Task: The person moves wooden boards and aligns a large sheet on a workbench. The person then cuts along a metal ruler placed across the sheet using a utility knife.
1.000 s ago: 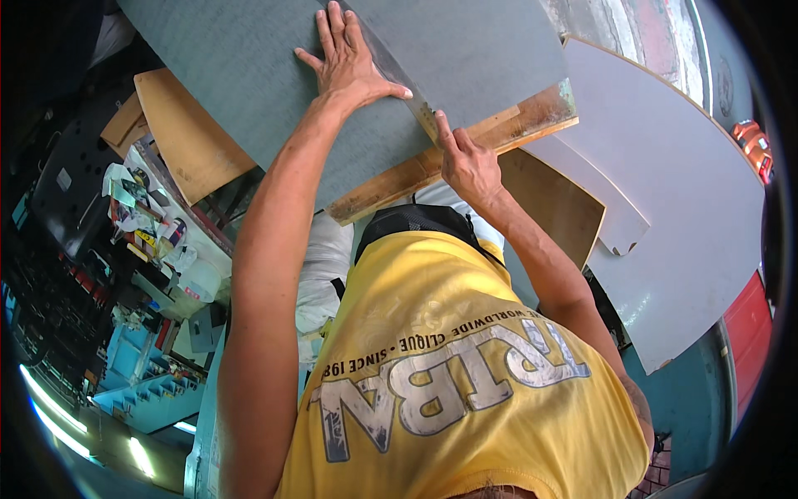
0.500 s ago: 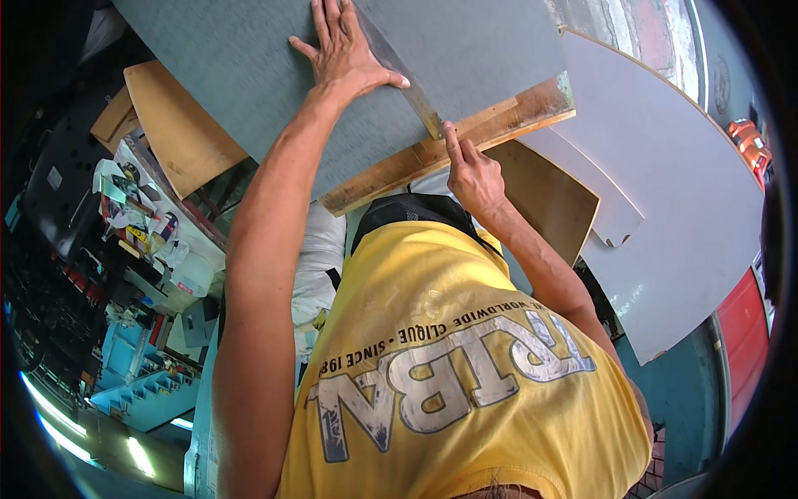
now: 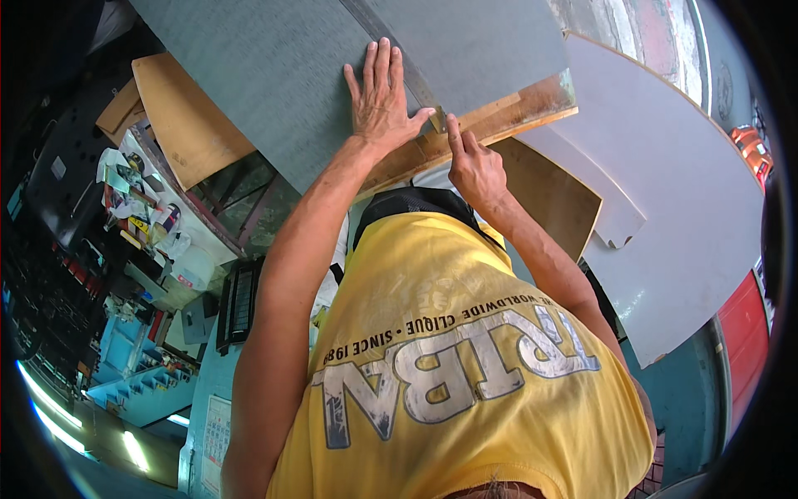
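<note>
My left hand [image 3: 382, 108] lies flat with its fingers stretched out on a large grey sheet [image 3: 507, 50]. Its thumb reaches the near part of a long metal straightedge [image 3: 403, 68], which runs away from me across the sheet. By the straightedge's near end, my right hand [image 3: 480, 172] points its index finger forward while the other fingers curl in. Whatever those curled fingers hold, if anything, is hidden. A worn wooden board [image 3: 524, 106] shows along the near edge of the sheet, under both hands.
On the right stands a large pale grey panel [image 3: 673, 191], with a brown board [image 3: 549, 195] beside it. Another brown board [image 3: 187, 121] leans at the left, near a cluttered bench with bottles and bags [image 3: 158, 216]. An orange tool [image 3: 752, 150] sits far right.
My left hand has slid back toward me and to the right along the straightedge, its thumb now near the straightedge's end. The right hand has barely moved.
</note>
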`<state>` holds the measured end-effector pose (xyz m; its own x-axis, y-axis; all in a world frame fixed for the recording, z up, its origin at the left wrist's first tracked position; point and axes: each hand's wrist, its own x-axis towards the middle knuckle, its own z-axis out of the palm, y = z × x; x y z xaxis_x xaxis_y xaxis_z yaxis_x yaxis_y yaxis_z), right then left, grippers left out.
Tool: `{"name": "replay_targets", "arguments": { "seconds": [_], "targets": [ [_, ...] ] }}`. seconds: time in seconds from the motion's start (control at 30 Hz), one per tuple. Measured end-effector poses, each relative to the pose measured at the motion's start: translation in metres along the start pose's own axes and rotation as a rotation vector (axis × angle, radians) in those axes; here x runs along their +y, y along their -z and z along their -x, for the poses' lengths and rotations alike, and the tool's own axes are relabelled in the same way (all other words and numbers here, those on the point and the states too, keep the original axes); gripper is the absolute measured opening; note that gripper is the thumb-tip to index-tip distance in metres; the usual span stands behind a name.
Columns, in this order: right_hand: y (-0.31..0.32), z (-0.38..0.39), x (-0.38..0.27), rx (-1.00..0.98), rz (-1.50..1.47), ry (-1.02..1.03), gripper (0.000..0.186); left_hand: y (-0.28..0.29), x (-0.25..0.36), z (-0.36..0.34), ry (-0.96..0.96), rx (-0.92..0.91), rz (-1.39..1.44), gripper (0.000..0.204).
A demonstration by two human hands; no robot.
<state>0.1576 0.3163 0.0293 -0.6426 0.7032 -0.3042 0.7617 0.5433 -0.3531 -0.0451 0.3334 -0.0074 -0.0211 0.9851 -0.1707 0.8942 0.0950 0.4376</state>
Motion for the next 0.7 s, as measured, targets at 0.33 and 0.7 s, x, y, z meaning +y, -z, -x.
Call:
{"name": "replay_targets", "arguments": {
  "seconds": [0.33, 0.7],
  "targets": [
    [0.007, 0.001, -0.002, -0.046, -0.045, -0.009, 0.07, -0.002, 0.005, 0.0, 0.057, -0.01, 0.003, 0.107],
    [0.003, 0.017, -0.001, -0.044, -0.065, -0.043, 0.075, -0.002, 0.007, 0.0, 0.078, -0.045, -0.039, 0.108]
  ]
}}
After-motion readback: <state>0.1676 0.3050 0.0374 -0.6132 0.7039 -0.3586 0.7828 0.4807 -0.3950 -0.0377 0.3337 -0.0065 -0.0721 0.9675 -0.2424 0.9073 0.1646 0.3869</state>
